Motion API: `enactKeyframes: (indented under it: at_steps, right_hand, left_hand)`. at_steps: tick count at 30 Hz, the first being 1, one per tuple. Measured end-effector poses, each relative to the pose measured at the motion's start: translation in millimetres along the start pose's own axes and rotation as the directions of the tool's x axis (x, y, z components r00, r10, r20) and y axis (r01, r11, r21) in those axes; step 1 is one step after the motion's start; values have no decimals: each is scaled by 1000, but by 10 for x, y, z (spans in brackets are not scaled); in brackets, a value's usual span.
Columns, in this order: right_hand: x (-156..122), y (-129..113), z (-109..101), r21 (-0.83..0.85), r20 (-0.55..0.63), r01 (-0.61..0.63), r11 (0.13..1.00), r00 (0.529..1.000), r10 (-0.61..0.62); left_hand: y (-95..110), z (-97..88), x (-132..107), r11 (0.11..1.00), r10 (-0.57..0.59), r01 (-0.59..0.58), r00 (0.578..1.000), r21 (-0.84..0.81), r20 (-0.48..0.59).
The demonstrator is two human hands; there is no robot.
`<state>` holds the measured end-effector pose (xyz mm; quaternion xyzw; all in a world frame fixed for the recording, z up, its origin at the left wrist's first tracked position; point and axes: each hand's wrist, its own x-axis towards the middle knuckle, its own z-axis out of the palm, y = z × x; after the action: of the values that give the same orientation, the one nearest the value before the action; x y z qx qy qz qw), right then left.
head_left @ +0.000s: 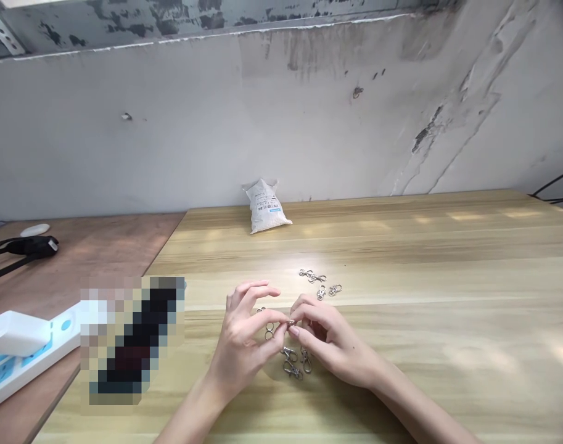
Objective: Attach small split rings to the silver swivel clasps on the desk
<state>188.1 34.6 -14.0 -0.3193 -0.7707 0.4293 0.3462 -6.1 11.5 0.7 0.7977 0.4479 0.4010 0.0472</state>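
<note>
My left hand [244, 336] pinches a small shiny metal fitting [291, 322] between thumb and forefinger, its other fingers raised and spread. From the other side, my right hand [327, 336] closes thumb and fingers on the same fitting. Fingertips cover most of it, so I cannot tell whether it is a ring or a clasp. Below the fingertips lie several silver swivel clasps [293, 369]. Split rings [269, 331] show on the wood just behind my left thumb and forefinger. Farther back rests a loose group of clasps with rings [317, 278].
A white printed plastic bag [266, 208] stands against the back wall. To the left are a pixelated dark object [137, 339], a white power strip [68, 324] with a plugged-in adapter [20, 333], and a black cable plug [36, 246]. The wood-grain tabletop [447, 296] extends rightward.
</note>
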Motion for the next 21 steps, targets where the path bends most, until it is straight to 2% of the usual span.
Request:
enactKeyframes:
  at_steps: [3,5,8,11,13,15,18,21]
  right_hand:
    - [16,35,-2,-12,-49,-13,1000,999,13]
    - [15,70,9,-81,-115,-1,997,993,-9]
    - [-3,84,37,-295,-183,110,949,968,-169]
    - [-29,44,41,-534,-75,243,810,940,-332]
    - [-43,19,26,-589,15,287,756,939,-345]
    - [-50,16,11,-548,16,261,795,953,-301]
    - [-51,35,19,-375,-74,132,917,983,-171]
    - [-40,41,47,-220,-50,61,974,996,-74]
  left_hand:
    - [-1,-5,1,999,-2,3,1000,51,-23]
    - [-2,4,-6,995,-12,15,999,101,-40]
    - [-5,34,-23,987,-38,46,998,153,-57]
    - [-17,55,-33,981,-56,67,996,180,-66]
    - [-26,54,-33,979,-57,70,996,191,-72]
    - [-26,45,-31,980,-49,63,996,188,-81]
    - [1,32,-26,985,-12,29,995,170,-97]
    - [46,26,-20,989,23,-7,994,150,-106]
